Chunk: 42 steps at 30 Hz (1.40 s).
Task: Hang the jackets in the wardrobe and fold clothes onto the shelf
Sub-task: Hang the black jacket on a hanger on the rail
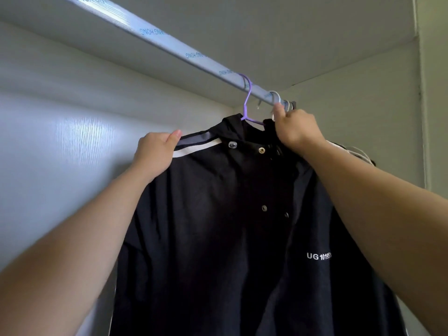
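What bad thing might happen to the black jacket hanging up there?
1. The left hand grips the black jacket at its striped shoulder; a hard tug might slide it off the purple hanger.
2. Only that hanger's thin hook sits over the rod, so a bump upward might unhook it.
3. The right hand is up beside the white hangers, crowded close by; hooks might tangle.

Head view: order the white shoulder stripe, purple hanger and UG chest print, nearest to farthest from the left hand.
1. white shoulder stripe, beside the left hand.
2. purple hanger, at the collar.
3. UG chest print, lower right.
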Each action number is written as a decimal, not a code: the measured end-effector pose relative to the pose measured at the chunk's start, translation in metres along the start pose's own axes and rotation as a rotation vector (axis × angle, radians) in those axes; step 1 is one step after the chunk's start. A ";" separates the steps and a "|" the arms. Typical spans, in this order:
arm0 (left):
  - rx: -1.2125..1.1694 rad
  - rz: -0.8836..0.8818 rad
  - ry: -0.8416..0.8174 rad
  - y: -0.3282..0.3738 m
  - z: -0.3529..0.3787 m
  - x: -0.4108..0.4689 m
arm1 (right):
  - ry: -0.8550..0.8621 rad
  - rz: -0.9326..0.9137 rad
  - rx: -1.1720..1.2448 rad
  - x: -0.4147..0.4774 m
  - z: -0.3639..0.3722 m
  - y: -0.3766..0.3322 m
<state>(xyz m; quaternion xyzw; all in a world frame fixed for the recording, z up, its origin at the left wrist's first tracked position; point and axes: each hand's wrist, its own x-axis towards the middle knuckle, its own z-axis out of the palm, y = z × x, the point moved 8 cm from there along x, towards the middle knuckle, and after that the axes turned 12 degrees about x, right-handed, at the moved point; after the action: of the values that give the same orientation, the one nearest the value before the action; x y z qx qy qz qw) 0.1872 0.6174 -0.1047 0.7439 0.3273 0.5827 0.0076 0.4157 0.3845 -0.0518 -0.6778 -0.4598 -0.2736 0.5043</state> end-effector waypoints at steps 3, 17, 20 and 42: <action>-0.150 -0.098 -0.032 -0.039 -0.001 0.000 | -0.022 0.036 0.015 -0.003 -0.002 -0.002; -0.029 -0.289 -0.151 -0.071 0.012 -0.039 | 0.138 -0.007 -0.019 -0.031 -0.054 0.054; 0.014 -0.178 -0.080 -0.062 0.008 -0.044 | 0.131 0.001 0.027 -0.042 -0.058 0.079; -0.396 -0.159 -0.082 -0.052 0.004 -0.028 | 0.386 -0.369 -0.011 -0.041 -0.039 0.030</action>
<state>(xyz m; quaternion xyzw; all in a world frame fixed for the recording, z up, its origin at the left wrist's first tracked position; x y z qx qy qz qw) 0.1629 0.6455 -0.1502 0.7228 0.2635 0.6023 0.2129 0.4289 0.3314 -0.0856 -0.5206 -0.4691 -0.4877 0.5206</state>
